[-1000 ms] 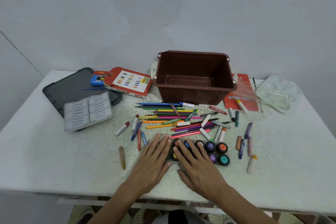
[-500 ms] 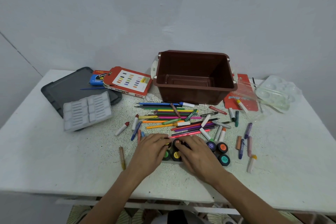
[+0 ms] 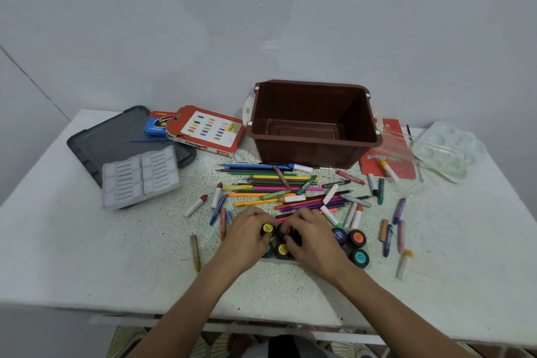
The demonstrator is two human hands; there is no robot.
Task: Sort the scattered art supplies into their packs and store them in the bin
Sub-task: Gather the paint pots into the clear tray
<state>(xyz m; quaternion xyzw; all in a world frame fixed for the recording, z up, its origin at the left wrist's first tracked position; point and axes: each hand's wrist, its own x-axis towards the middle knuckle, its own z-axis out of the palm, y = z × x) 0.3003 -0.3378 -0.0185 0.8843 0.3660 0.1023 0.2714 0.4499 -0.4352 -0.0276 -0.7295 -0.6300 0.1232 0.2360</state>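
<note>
Small black paint pots [image 3: 356, 238] with coloured lids stand in a cluster near the table's front. My left hand [image 3: 247, 237] grips a yellow-lidded pot [image 3: 268, 228] lifted from the cluster. My right hand [image 3: 312, 238] curls over another black pot [image 3: 286, 231] beside it; its lid colour is hidden. Coloured pencils and markers [image 3: 276, 183] lie in a heap just behind my hands. Oil pastels [image 3: 399, 209] are scattered on the right. The empty brown bin [image 3: 316, 142] stands at the back centre.
A grey pastel tray [image 3: 139, 177] and a dark lid [image 3: 116, 136] lie at the left. A red oil pastels box [image 3: 206, 129] and a blue box [image 3: 158, 122] sit behind. A red pouch [image 3: 389, 154] and a clear palette [image 3: 447, 148] are at the right.
Both hands went from lying flat over the paint pots to curling round them. The left hand has lifted the yellow-lidded pot slightly.
</note>
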